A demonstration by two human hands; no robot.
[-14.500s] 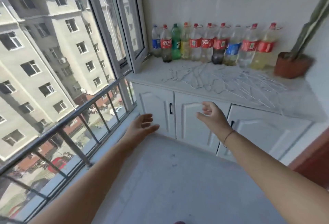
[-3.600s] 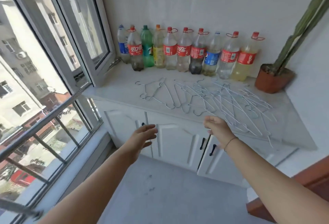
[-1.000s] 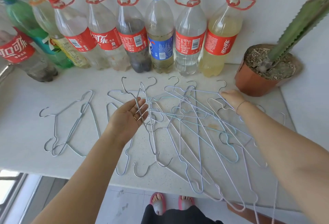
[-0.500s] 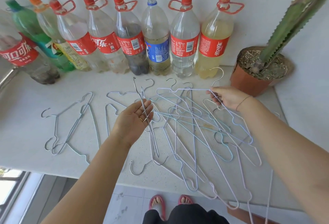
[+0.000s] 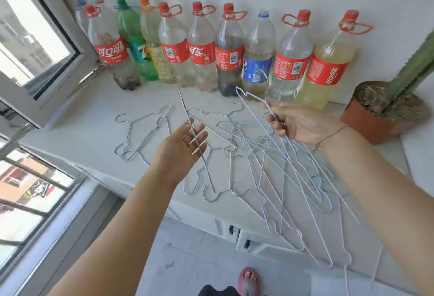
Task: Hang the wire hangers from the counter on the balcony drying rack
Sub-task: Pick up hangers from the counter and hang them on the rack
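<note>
While both arms reach over the tabletop point(image 5: 77, 128), the left hand point(image 5: 182, 152) carries a silver hanger point(image 5: 202, 157) edge-on across its nearly straight fingers. Its thumb is hidden, so I cannot tell whether the wire is pinched. The right hand point(image 5: 303, 126) curls its fingers round a pale lilac hanger point(image 5: 256, 97), whose hook rises above the hand. Between and beneath the two hands a tangled heap of wire hangers point(image 5: 270, 157) lies on the tabletop, and two more hangers point(image 5: 141, 131) lie left of the left hand. Beyond both hands a row of bottles point(image 5: 202, 53) lines the wall. A potted cactus point(image 5: 375, 117) stands right of the right hand.
</note>
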